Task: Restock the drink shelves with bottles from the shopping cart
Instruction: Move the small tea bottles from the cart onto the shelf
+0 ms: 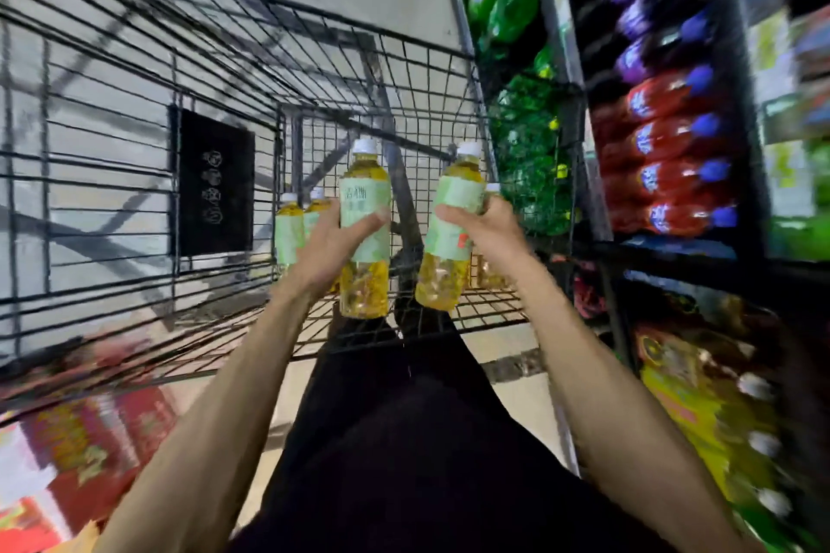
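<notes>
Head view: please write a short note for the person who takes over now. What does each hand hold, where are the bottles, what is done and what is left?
Left hand grips one yellow tea bottle, upright.
Right hand grips a second tea bottle, tilted.
Both bottles are held above the near end of the shopping cart.
More bottles show behind the hands; whether they stand in the cart or are held too is unclear.
Drink shelves are at the right.
Done: two bottles picked up.
Left: set them on a shelf, then the rest.
</notes>
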